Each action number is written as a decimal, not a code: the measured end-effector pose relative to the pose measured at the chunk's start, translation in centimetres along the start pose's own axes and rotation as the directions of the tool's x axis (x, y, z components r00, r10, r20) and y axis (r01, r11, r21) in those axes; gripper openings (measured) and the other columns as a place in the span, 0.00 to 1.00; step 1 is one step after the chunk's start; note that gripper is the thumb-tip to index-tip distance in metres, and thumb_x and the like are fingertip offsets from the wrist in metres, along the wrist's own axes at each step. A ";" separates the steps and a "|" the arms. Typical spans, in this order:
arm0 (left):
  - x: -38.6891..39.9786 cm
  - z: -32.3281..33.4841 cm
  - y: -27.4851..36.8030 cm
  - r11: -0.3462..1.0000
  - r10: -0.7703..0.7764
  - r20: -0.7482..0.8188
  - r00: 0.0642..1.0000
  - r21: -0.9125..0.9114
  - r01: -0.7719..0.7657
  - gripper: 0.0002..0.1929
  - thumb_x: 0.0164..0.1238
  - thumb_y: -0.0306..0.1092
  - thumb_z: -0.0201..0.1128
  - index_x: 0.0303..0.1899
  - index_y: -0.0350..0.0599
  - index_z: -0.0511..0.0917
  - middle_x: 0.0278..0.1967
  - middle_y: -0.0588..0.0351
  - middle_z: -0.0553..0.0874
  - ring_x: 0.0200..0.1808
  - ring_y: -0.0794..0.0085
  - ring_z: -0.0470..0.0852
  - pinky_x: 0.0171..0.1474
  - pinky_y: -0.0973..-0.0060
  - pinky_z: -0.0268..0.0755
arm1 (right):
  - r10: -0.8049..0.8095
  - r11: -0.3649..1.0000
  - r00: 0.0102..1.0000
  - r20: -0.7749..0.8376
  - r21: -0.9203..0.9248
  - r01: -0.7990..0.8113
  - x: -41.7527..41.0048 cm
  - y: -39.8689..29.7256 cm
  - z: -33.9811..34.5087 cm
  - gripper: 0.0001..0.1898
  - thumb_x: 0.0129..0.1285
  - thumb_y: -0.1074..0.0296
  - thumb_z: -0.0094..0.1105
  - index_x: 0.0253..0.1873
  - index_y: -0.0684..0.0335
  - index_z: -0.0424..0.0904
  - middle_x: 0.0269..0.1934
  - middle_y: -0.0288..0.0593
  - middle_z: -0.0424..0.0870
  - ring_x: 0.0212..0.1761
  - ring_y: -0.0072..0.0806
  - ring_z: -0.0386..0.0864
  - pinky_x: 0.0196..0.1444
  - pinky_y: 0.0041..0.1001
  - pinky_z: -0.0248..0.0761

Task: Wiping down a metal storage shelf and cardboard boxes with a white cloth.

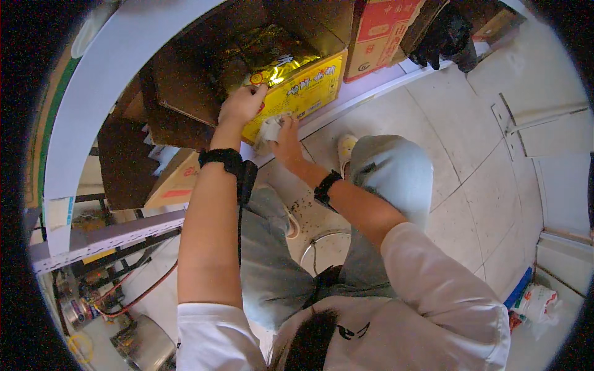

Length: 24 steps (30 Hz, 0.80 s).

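My left hand (243,105) rests on the upper edge of a yellow printed cardboard box (308,86), its fingers curled over the rim. Inside the box, shiny gold foil packaging (283,65) catches the light. Lower down, my right hand (287,141) holds a crumpled whitish cloth (270,129) against the lower front of the same box. The box stands on a low shelf, with its open top facing up. Whether my left fingers grip the rim firmly or only lie on it, I cannot tell.
Open brown cardboard boxes (127,162) stand to the left. A red-and-tan carton (378,37) and a black plastic bag (443,39) are at the upper right. Below me lies tiled floor (445,153) with dark specks near my feet. Hoses and metal containers (144,343) are at lower left.
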<state>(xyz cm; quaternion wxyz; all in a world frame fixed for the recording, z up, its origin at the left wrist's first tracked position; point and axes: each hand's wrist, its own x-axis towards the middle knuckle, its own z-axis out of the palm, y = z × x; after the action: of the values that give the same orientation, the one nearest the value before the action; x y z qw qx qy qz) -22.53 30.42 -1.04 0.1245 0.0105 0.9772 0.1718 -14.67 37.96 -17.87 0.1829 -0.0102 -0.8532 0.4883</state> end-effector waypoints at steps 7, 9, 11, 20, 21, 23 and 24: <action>-0.7 -0.5 -0.6 0.999 -0.033 0.015 0.999 0.014 0.032 0.30 0.57 0.62 0.41 0.46 0.49 0.79 0.47 0.42 0.79 0.50 0.52 0.77 0.55 0.62 0.65 | 0.294 0.916 0.953 0.070 0.262 -0.302 -1.3 -0.3 2.8 0.39 0.47 0.76 0.61 0.61 0.72 0.45 0.57 0.65 0.54 0.63 0.54 0.53 0.63 0.39 0.50; -0.5 -0.5 -0.5 0.999 -0.031 0.026 0.999 0.014 0.031 0.30 0.57 0.62 0.41 0.45 0.48 0.79 0.46 0.42 0.79 0.50 0.52 0.77 0.55 0.62 0.65 | 0.376 0.857 0.923 0.083 0.347 -0.380 -1.4 -0.3 3.4 0.38 0.48 0.74 0.60 0.61 0.71 0.46 0.56 0.64 0.57 0.61 0.52 0.56 0.62 0.38 0.52; -0.1 -0.4 -0.2 1.000 -0.021 0.037 0.999 0.006 0.021 0.31 0.57 0.62 0.41 0.45 0.47 0.79 0.46 0.41 0.79 0.50 0.52 0.77 0.55 0.62 0.65 | 0.453 0.784 0.886 0.096 0.430 -0.447 -1.4 -0.1 3.8 0.36 0.49 0.73 0.59 0.60 0.71 0.47 0.54 0.62 0.60 0.59 0.50 0.60 0.61 0.37 0.54; -0.3 -0.9 -0.4 0.997 -0.082 0.128 0.988 0.004 0.082 0.32 0.58 0.62 0.41 0.40 0.43 0.80 0.46 0.40 0.79 0.50 0.53 0.77 0.55 0.63 0.65 | 0.387 0.754 0.915 0.112 0.533 -0.384 -0.4 -3.5 1.5 0.35 0.52 0.67 0.59 0.60 0.74 0.51 0.54 0.62 0.65 0.57 0.49 0.64 0.59 0.35 0.57; -0.3 -1.0 0.4 0.997 -0.074 0.128 0.989 0.008 0.074 0.32 0.58 0.62 0.41 0.42 0.42 0.80 0.46 0.40 0.79 0.51 0.53 0.77 0.55 0.63 0.65 | 0.400 0.768 0.913 0.078 0.514 -0.381 0.4 -3.6 0.8 0.32 0.52 0.66 0.59 0.59 0.72 0.53 0.51 0.59 0.68 0.54 0.46 0.68 0.55 0.34 0.60; -0.5 -0.9 1.1 0.997 -0.075 0.130 0.989 0.022 0.073 0.33 0.58 0.62 0.41 0.45 0.41 0.78 0.48 0.40 0.78 0.52 0.52 0.76 0.56 0.62 0.64 | 0.386 0.790 0.922 0.016 0.511 -0.339 1.6 -4.5 -0.8 0.33 0.52 0.65 0.60 0.58 0.72 0.53 0.49 0.59 0.70 0.51 0.46 0.70 0.53 0.35 0.63; -0.7 -1.0 0.3 0.995 -0.093 0.090 0.992 0.032 0.090 0.33 0.58 0.62 0.42 0.46 0.41 0.78 0.48 0.40 0.78 0.52 0.52 0.75 0.56 0.62 0.64 | 0.351 0.791 0.936 0.000 0.535 -0.296 2.1 -6.3 -1.3 0.35 0.50 0.65 0.61 0.59 0.73 0.53 0.50 0.61 0.69 0.52 0.50 0.69 0.55 0.37 0.62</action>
<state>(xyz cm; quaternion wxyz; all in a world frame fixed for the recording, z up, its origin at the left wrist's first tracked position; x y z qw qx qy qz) -22.14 30.27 0.16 0.1764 -0.0248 0.9723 0.1516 -15.16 36.15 -11.33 0.1345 -0.1299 -0.6619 0.7259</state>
